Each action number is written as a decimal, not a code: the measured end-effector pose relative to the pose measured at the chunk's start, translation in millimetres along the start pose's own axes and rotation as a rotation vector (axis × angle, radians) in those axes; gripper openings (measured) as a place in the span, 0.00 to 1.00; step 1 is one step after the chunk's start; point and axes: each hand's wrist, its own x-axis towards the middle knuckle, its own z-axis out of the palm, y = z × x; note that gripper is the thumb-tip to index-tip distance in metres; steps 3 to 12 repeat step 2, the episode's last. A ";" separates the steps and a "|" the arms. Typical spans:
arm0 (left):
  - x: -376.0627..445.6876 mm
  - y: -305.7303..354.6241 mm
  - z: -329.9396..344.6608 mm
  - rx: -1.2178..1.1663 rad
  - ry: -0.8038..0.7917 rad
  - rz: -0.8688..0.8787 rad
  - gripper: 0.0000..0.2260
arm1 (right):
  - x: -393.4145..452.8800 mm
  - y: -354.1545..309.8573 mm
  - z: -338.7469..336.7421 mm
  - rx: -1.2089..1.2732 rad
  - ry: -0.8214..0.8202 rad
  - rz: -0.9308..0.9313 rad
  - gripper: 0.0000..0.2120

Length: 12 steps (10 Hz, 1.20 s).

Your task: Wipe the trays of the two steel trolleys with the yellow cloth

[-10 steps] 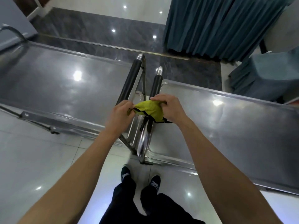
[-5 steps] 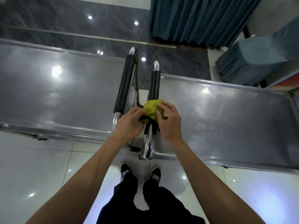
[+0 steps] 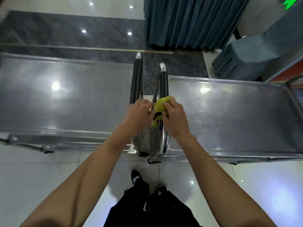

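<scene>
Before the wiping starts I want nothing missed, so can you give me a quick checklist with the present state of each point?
1. Yellow cloth in hand: ok, the right hand pinches it from above and the left hand holds its near side.
2. Cloth opened flat for wiping: not ok, it is bunched into a wad.
3. Cloth on a tray: not ok, it sits over the right trolley handle, between the trolleys.
4. Left tray free of objects: ok.
5. Right tray free of objects: ok.
6. Cloth damp or dry: cannot tell.
</scene>
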 end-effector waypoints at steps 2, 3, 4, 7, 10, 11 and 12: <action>-33.6 -14.1 -22.5 0.056 0.025 -0.068 0.16 | -14.1 -15.9 -4.9 -0.100 -0.002 -0.065 0.13; -33.6 -14.1 -22.5 0.056 0.025 -0.068 0.16 | -14.1 -15.9 -4.9 -0.100 -0.002 -0.065 0.13; -33.6 -14.1 -22.5 0.056 0.025 -0.068 0.16 | -14.1 -15.9 -4.9 -0.100 -0.002 -0.065 0.13; -33.6 -14.1 -22.5 0.056 0.025 -0.068 0.16 | -14.1 -15.9 -4.9 -0.100 -0.002 -0.065 0.13; -33.6 -14.1 -22.5 0.056 0.025 -0.068 0.16 | -14.1 -15.9 -4.9 -0.100 -0.002 -0.065 0.13; -33.6 -14.1 -22.5 0.056 0.025 -0.068 0.16 | -14.1 -15.9 -4.9 -0.100 -0.002 -0.065 0.13; -33.6 -14.1 -22.5 0.056 0.025 -0.068 0.16 | -14.1 -15.9 -4.9 -0.100 -0.002 -0.065 0.13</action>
